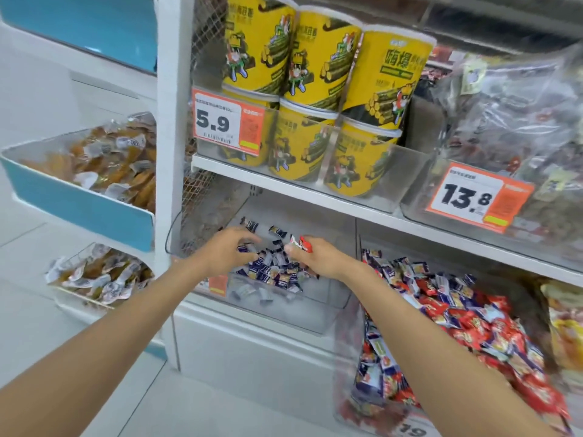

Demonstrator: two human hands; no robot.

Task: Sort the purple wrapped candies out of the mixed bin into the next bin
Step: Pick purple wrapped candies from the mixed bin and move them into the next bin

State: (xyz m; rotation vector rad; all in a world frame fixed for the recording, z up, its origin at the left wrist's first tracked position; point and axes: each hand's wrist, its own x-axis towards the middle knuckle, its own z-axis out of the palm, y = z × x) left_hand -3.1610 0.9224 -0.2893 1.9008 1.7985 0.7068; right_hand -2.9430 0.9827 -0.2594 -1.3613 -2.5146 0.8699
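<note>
1. Head view: the left hand [232, 252] pinches a purple wrapped candy [243, 248] above the clear left bin [315, 305], where purple candies [274, 274] lie piled.
2. The right hand [315, 258] grips a red wrapped candy [302, 242] over the same bin; the mixed bin [347, 357] adjoins its right edge.

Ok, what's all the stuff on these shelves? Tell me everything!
purple candies: many, purple-white, clear bin, bottom middle
mixed candies: many, red and purple, mixed bin, lower right
tubs: six, yellow, upper shelf
price tags: two readable, orange-white, upper shelf front
snack packets: many, orange-brown, blue trays, left
bags: count unclear, clear, upper right
left hand: one, over clear bin, grips a purple candy
right hand: one, over clear bin, pinches a red candy
</note>
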